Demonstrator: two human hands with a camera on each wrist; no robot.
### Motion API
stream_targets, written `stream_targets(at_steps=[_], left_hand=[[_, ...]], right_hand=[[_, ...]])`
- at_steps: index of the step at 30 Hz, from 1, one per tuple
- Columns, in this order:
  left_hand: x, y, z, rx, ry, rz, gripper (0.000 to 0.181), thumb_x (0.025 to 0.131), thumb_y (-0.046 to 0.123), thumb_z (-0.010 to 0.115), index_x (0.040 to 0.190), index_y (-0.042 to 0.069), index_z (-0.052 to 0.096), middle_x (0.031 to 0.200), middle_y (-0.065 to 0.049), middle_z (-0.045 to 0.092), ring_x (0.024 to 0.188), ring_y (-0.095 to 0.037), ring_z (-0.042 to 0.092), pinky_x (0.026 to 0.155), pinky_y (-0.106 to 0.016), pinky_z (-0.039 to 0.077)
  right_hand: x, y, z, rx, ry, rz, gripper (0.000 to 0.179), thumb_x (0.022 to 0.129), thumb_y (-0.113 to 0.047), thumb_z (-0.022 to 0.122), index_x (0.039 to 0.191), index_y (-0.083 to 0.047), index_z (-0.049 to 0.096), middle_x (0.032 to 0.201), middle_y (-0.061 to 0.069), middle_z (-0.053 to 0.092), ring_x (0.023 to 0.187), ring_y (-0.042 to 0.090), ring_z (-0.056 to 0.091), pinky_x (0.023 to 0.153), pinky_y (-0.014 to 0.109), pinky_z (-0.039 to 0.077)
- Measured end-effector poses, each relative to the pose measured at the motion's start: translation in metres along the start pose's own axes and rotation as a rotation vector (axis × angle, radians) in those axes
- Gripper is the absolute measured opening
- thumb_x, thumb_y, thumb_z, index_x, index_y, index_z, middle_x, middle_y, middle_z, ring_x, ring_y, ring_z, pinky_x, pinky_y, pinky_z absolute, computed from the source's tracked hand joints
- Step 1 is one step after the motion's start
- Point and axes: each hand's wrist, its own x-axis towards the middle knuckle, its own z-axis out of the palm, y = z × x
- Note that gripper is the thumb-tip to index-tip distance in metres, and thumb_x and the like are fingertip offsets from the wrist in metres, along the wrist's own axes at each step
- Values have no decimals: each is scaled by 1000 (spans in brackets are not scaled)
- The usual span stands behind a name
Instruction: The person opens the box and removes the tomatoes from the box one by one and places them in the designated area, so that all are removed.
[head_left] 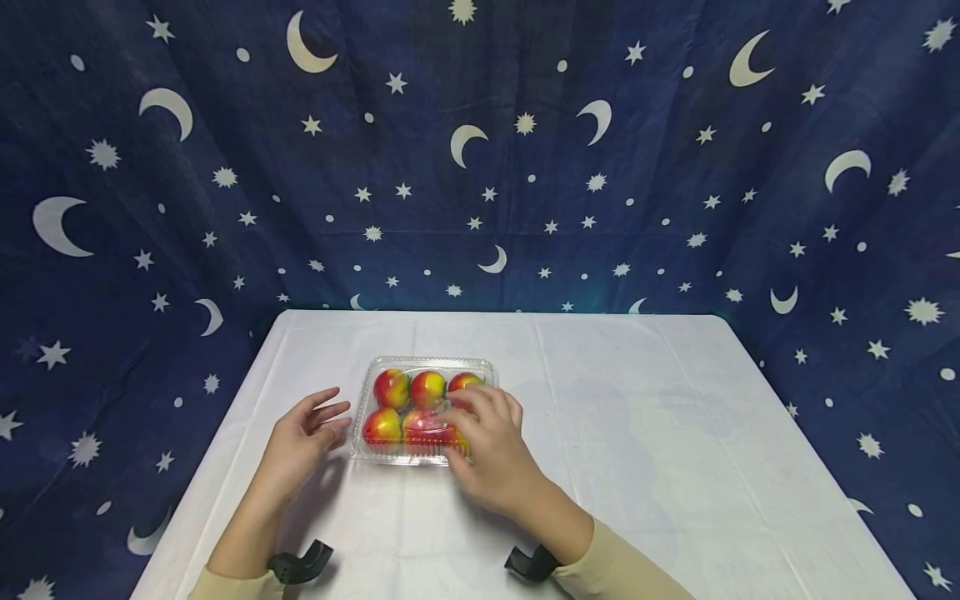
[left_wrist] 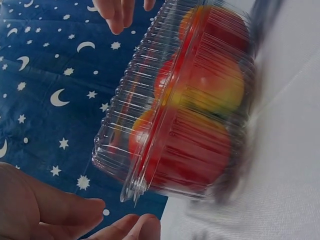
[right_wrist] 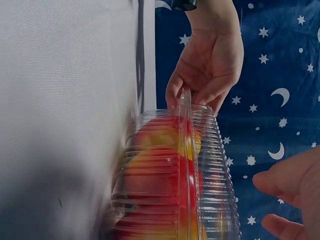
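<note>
A clear plastic clamshell box (head_left: 362,446) sits on the table with its lid down. Inside it are several red-and-yellow fruits (head_left: 392,388), seen through the ribbed walls in both wrist views. My left hand (head_left: 300,442) is beside the box's left end, fingers loosely bent and empty; its fingertips (left_wrist: 145,226) are just off the rim in the left wrist view. Over the right part of the lid is my right hand (head_left: 491,446), hiding some fruit in the head view. From the right wrist view, its fingers (right_wrist: 280,175) are spread and apart from the lid.
A white cloth covers the table (head_left: 637,450). Behind it hangs a dark blue curtain (head_left: 525,200) with moons and stars. Black straps (head_left: 300,563) are on both wrists, next to beige sleeves (head_left: 622,567).
</note>
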Motion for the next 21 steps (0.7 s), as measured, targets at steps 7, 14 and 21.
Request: stream_targets(at_steps=[7,14,21], left_hand=[[1,-2,0,-21,-33,-42,65,104,-7,55,165,-2,31,148,-36,59,99,8,72,85,-19,62],[3,-4,-1,-29,-68,-65,65,104,-7,56,164,0,33,145,-35,62,99,4,72,83,-22,62],[3,-5,-1,-11,-104,-73,63,103,-8,56,162,-2,37,140,-33,66,96,-2,71,79,-24,62]], right_hand=[[3,-7,5,-33,-33,-42,44,80,-13,88,120,-22,73,141,5,63,140,29,48,114,64,33],[6,-16,13,-72,-74,-80,45,81,-16,88,122,-24,72,146,5,61,143,32,50,116,65,35],[12,-23,24,-69,-90,-112,41,81,-13,85,119,-22,72,144,5,61,141,33,52,114,64,36]])
